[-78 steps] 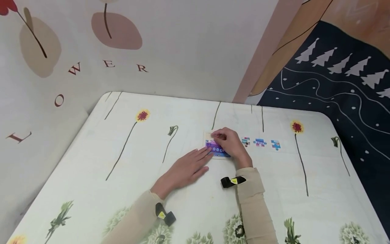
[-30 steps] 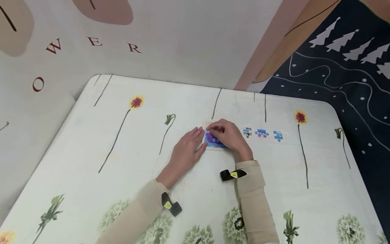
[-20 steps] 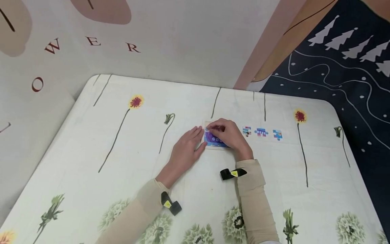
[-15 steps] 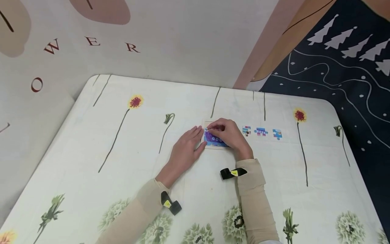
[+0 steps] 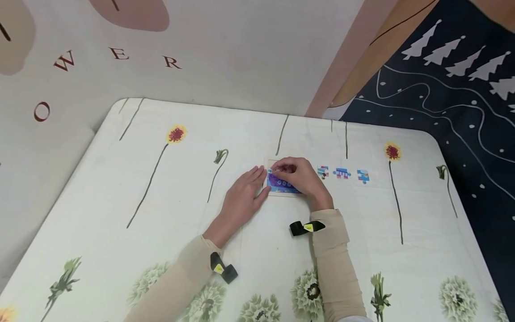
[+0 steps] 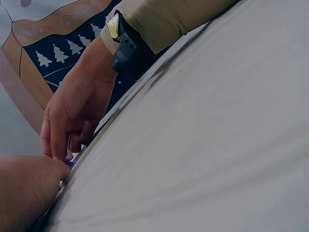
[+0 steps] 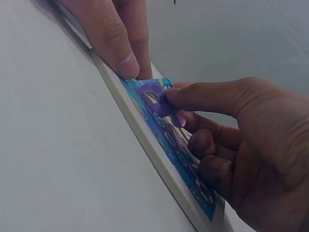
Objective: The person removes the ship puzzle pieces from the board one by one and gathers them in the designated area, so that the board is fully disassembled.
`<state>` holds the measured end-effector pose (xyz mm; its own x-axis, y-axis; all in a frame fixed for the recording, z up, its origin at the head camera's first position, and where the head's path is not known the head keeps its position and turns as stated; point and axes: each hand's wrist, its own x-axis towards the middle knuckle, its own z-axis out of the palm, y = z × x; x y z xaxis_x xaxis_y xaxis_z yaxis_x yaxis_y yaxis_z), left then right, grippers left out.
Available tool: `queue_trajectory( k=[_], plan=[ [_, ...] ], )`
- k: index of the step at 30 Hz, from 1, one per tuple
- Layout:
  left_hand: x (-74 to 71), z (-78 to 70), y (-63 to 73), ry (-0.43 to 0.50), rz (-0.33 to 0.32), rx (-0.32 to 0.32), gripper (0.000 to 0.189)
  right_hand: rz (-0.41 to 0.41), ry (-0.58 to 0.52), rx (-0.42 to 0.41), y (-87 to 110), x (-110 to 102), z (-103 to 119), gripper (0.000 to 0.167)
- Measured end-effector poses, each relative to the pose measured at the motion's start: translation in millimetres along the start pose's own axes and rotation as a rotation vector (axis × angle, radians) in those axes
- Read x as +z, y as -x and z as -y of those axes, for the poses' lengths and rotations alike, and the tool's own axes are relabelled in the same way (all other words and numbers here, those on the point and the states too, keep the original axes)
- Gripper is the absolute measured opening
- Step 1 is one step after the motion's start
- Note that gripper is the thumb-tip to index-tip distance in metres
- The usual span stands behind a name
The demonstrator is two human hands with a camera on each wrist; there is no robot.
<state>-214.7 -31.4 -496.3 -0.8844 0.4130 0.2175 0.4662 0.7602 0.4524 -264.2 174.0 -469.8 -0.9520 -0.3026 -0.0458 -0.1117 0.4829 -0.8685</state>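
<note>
My right hand (image 5: 303, 179) pinches a purple jigsaw piece (image 7: 166, 110) between thumb and forefinger. The piece sits at the upper left corner of a small jigsaw board (image 5: 283, 191) with a pale frame; it stands slightly tilted over the blue and purple picture in the right wrist view. Along the board's left side lies my left hand (image 5: 241, 197), its fingers straight and its thumb tip at the frame's near corner. The right hand's curled fingers cover the board's upper right part. In the left wrist view, my left hand (image 6: 29, 188) partly hides the board.
Three loose jigsaw pieces lie in a row right of the board: one striped (image 5: 323, 172), one blue and purple (image 5: 342, 173), one mostly blue (image 5: 363, 175). A white flowered cloth (image 5: 161, 250) covers the table, with a wall (image 5: 241, 67) behind it.
My left hand has slid off the board's picture to its left edge. My right fingertips have shifted left to the upper left corner. The head view has tilted down; the last second shows little movement.
</note>
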Motion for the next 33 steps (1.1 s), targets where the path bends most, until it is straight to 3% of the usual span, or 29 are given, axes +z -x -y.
queue_trajectory(
  k=[14, 33],
  plan=[
    [-1.3, 0.8, -1.3, 0.004, 0.024, -0.017, 0.052, -0.004, -0.076, 0.048, -0.1, -1.9, -0.1, 0.013],
    [-2.6, -1.5, -1.8, 0.015, 0.046, -0.038, 0.052, -0.007, -0.095, 0.088, 1.1, -3.0, -0.1, 0.009]
  ],
)
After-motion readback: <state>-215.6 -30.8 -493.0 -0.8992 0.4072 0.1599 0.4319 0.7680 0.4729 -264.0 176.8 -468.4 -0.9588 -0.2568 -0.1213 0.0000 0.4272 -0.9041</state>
